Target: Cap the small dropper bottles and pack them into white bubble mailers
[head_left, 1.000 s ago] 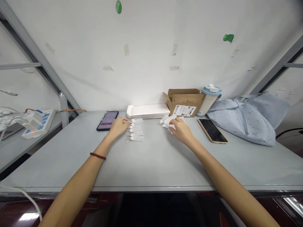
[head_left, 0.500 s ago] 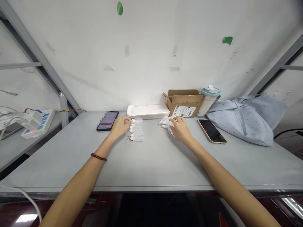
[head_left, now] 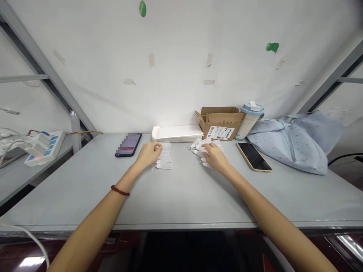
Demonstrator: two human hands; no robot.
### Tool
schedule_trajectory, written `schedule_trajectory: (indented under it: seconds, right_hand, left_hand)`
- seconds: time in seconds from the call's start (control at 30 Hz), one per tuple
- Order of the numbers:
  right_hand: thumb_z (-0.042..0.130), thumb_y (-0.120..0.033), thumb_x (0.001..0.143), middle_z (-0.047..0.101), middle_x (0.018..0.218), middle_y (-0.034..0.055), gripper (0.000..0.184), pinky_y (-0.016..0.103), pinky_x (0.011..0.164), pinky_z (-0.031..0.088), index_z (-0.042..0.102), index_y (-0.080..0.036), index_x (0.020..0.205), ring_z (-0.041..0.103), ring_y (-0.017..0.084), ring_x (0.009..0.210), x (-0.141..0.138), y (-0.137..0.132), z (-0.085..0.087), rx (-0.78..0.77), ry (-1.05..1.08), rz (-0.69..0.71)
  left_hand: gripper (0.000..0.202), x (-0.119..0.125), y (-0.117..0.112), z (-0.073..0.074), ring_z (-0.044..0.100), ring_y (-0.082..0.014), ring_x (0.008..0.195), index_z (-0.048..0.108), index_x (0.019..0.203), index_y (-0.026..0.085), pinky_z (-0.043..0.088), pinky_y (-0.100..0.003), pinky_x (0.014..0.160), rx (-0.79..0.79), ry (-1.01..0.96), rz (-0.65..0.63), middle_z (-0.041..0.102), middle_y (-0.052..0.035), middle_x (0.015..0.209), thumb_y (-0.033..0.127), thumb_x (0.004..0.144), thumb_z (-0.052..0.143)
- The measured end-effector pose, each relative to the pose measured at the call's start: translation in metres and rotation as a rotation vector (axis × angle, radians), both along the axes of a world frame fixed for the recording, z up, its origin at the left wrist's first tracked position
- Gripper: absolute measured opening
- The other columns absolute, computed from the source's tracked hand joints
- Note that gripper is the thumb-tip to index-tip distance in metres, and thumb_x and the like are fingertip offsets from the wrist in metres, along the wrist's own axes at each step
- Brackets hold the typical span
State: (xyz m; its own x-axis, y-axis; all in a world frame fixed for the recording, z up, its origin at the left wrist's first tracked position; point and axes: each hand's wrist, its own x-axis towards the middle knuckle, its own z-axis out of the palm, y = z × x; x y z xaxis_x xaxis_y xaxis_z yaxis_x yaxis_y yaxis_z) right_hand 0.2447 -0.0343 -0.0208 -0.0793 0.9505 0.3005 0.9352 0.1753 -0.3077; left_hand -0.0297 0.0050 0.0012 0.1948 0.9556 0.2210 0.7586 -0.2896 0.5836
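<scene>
- White tags (head_left: 164, 156) lie in a neat row on the table (head_left: 181, 196); left hand (head_left: 149, 154) rests on them, steadying, grip loose.
- Right hand (head_left: 214, 156) pinches loose tags (head_left: 200, 145) from the pile, grip closed.

I see a matt grey table (head_left: 181, 196), smooth-topped. The small tags (head_left: 166, 160) under my left hand (head_left: 149, 154) look like white paper, as does the loose heap (head_left: 202, 148) under my right hand (head_left: 216, 158). Toward the back edge stands a rough brown cardboard box (head_left: 221, 121); the phone (head_left: 253, 156) has glossy glass, the bag (head_left: 297, 139) soft blue cloth.
</scene>
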Motion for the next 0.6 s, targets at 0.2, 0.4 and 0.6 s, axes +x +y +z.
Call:
schedule_trajectory:
  seconds: [0.2, 0.4, 0.6]
  right_hand:
    - [0.046, -0.015, 0.086, 0.061, 0.102, 0.0137, 0.021, 0.033, 0.080, 0.045, 0.061, -0.013, 0.100, 0.058, 0.022, 0.092, 0.001, 0.003, -0.002, 0.136, 0.110, 0.025]
    - [0.049, -0.027, 0.083, 0.064, 0.079, 0.0064, 0.017, 0.031, 0.065, 0.045, 0.062, -0.017, 0.086, 0.056, 0.017, 0.067, -0.004, -0.004, 0.008, 0.231, 0.468, 0.086]
    - [0.051, -0.037, 0.081, 0.062, 0.072, 0.0036, 0.025, 0.030, 0.064, 0.044, 0.063, -0.016, 0.087, 0.057, 0.016, 0.066, -0.014, -0.014, 0.019, 0.070, 0.744, 0.133]
  left_hand:
    - [0.026, 0.012, -0.011, 0.002, 0.059, -0.0176, 0.060, 0.065, 0.084, 0.015, 0.040, -0.027, 0.059, 0.008, -0.014, -0.064, 0.062, -0.0011, 0.060, 0.032, 0.079, 0.047]
    - [0.029, 0.024, -0.026, 0.008, 0.057, -0.0155, 0.060, 0.064, 0.091, 0.014, 0.041, -0.025, 0.058, -0.098, -0.120, -0.220, 0.062, -0.0008, 0.062, 0.036, 0.081, 0.048]
    - [0.043, 0.029, -0.031, 0.007, 0.060, -0.0164, 0.063, 0.063, 0.105, 0.010, 0.046, -0.027, 0.060, -0.227, -0.160, -0.333, 0.065, -0.0049, 0.070, 0.043, 0.081, 0.049]
